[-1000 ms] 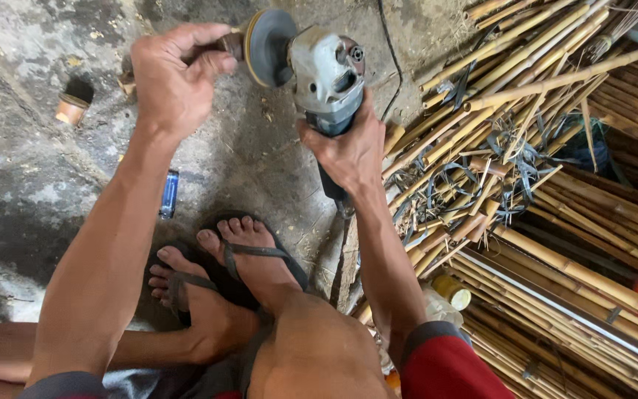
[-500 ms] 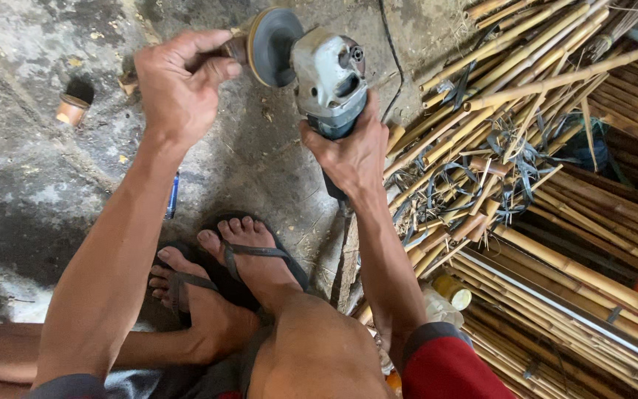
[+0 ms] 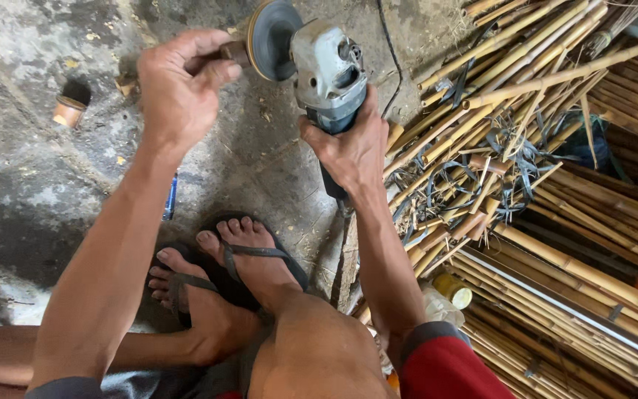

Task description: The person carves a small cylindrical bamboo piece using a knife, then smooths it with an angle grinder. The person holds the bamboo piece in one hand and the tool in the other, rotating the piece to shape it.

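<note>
Floor point(image 3: 31, 185): rough grey concrete, stained and dusty, filling the left and far part of the scene; no counter, the work is held in the air above it.
Bamboo pile point(image 3: 555, 170): a wide heap of yellow-brown poles on the right, most lying slantwise from near-left to far-right, with dark strips tangled among them.
Legs and feet point(image 3: 238, 266): the person sits low, both feet in dark sandals on the floor at near centre, right below the hands.
Angle grinder point(image 3: 326, 70): grey body, long axis running from the near grip up to the far head; its disc point(image 3: 271, 41) faces left, toward the left hand.
Right hand point(image 3: 348, 144): fingers wrapped fully around the grinder's dark handle, holding it up in a firm, closed grip.
Left hand point(image 3: 182, 92): far left of the grinder, fingertips pinched tight on a small brown piece point(image 3: 234, 53).
Key relation: the small brown piece sits just left of the disc, touching it or very nearly; contact itself is too fine to tell. The left hand is the nearer one to the disc.
Cord point(image 3: 389, 44): dark cable trailing away over the far floor.
Small cut ring point(image 3: 68, 111): a short brown bamboo section standing alone on the floor, well apart at far left.
Blue object point(image 3: 170, 196): thin, lying on the floor beside the left forearm.
</note>
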